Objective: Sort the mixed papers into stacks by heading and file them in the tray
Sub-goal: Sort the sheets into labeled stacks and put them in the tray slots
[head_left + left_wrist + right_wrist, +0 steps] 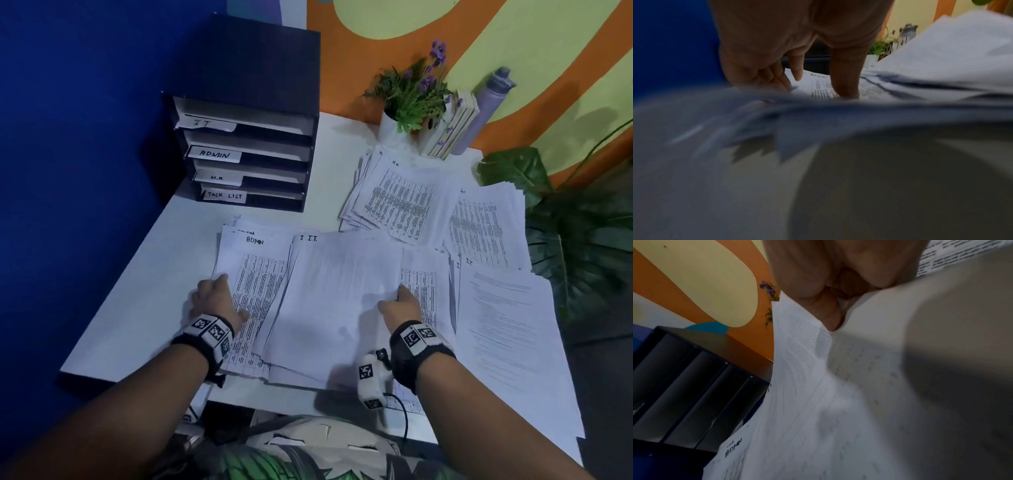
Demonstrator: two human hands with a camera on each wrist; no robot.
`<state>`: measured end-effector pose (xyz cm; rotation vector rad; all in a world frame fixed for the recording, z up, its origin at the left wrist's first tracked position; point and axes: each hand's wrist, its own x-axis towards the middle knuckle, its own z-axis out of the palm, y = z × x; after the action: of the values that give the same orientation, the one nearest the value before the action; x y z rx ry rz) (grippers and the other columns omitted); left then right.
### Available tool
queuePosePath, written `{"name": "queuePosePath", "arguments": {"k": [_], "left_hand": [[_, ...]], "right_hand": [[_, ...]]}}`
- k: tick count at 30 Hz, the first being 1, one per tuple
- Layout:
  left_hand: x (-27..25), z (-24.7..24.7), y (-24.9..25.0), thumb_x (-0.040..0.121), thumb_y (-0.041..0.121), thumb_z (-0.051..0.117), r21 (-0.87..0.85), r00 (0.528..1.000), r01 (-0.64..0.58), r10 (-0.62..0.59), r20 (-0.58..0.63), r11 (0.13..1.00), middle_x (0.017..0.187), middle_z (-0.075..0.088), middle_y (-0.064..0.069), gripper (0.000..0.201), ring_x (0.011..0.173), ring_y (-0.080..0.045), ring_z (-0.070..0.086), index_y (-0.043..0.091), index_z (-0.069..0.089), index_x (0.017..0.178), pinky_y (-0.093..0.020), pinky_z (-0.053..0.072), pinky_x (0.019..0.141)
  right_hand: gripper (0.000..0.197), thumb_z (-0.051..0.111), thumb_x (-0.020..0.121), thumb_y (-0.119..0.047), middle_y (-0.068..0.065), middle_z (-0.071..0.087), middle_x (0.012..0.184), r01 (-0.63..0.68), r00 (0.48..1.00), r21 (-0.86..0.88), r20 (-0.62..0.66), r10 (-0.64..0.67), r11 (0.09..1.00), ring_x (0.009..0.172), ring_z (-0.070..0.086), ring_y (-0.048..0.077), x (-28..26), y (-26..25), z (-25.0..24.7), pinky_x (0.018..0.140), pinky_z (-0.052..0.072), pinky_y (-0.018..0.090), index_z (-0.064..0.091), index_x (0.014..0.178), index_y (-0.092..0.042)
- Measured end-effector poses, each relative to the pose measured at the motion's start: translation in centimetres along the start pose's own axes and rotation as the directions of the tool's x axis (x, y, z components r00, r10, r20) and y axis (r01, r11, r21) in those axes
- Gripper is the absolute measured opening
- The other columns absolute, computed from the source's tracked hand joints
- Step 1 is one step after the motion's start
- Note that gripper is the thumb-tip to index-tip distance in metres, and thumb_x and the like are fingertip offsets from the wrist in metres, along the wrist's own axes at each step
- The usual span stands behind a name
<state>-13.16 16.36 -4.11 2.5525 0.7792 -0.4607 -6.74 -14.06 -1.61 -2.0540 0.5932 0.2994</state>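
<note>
While the left hand (219, 301) rests with fingers spread on the ADMIN stack (255, 270), its grip holds nothing. The right hand (400, 305) pinches the I.T. sheet (335, 291).

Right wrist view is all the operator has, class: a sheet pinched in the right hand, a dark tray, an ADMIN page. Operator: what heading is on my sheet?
Observer: The sheet held by the right hand is headed I.T., shown in the head view.
Operator: Which tray slot is labelled I.T.?
Observer: The top slot of the filing tray; ADMIN, H.R and TASK LIST sit below it.
Operator: Where is my left hand?
Observer: The left hand rests on the ADMIN stack, fingers touching the paper.
</note>
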Motion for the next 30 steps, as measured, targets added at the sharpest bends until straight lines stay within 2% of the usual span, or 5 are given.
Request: {"name": "queuePosePath", "arguments": {"k": [4, 9, 15, 22, 30], "left_hand": [[0.2, -0.3, -0.6, 0.073, 0.036, 0.082, -0.044, 0.998, 0.070, -0.070, -0.002, 0.997, 0.143, 0.033, -0.017, 0.099, 0.132, -0.035, 0.037, 0.017, 0.023, 0.149, -0.044, 0.038, 0.104], [0.0, -0.9, 0.2, 0.076, 0.021, 0.077, -0.031, 0.992, 0.050, -0.053, -0.111, 0.998, 0.148, 0.017, -0.006, 0.088, 0.132, -0.031, 0.026, 0.024, 0.026, 0.147, -0.045, 0.031, 0.108], [-1.0, -3.0, 6.6, 0.088, 0.056, 0.044, -0.654, 0.973, -0.173, 0.232, 0.004, 0.737, 0.144, 0.044, -0.003, 0.061, 0.133, -0.027, 0.042, 0.027, 0.035, 0.142, -0.044, 0.032, 0.113], [-3.5, -5.4, 11.7, 0.095, 0.022, 0.054, -0.777, 0.923, -0.384, 0.236, -0.305, 0.498, 0.109, 0.061, 0.013, 0.023, 0.102, -0.013, 0.058, 0.029, 0.043, 0.115, -0.032, 0.044, 0.091], [-3.6, -2.4, 12.9, 0.101, 0.016, 0.043, -0.752, 0.957, -0.290, 0.205, -0.207, 0.592, 0.127, 0.057, -0.003, 0.034, 0.118, -0.025, 0.053, 0.017, 0.046, 0.136, -0.032, 0.039, 0.096]], "right_hand": [[0.059, 0.046, 0.087, 0.006, 0.006, 0.046, 0.136, -0.012, 1.000, -0.031, -0.007, 0.012, 0.999, 0.127, 0.045, 0.026, 0.5, 1.1, 0.4, 0.101, 0.036, 0.028, 0.034, 0.145, 0.000], [0.021, 0.049, 0.083, 0.004, 0.001, 0.042, 0.078, 0.100, 0.995, 0.061, -0.008, -0.099, 0.993, 0.070, 0.045, 0.019, 0.0, -0.3, -0.1, 0.060, 0.038, 0.023, 0.043, 0.085, -0.016], [0.035, 0.057, 0.086, -0.002, 0.005, 0.060, 0.111, 0.266, 0.958, 0.303, 0.020, -0.285, 0.915, 0.106, 0.058, 0.025, -1.9, -4.5, -0.9, 0.097, 0.048, 0.045, 0.053, 0.107, -0.030], [0.051, 0.053, 0.088, 0.007, -0.001, 0.060, 0.120, 0.428, 0.888, 0.543, -0.103, -0.448, 0.723, 0.109, 0.060, 0.011, -4.5, -8.0, -3.4, 0.095, 0.051, 0.029, 0.040, 0.127, -0.024], [0.033, 0.046, 0.097, -0.010, 0.000, 0.053, 0.114, 0.326, 0.934, 0.186, 0.087, -0.346, 0.927, 0.110, 0.055, 0.023, -4.3, -5.1, -3.1, 0.096, 0.048, 0.038, 0.030, 0.122, -0.025]]}}
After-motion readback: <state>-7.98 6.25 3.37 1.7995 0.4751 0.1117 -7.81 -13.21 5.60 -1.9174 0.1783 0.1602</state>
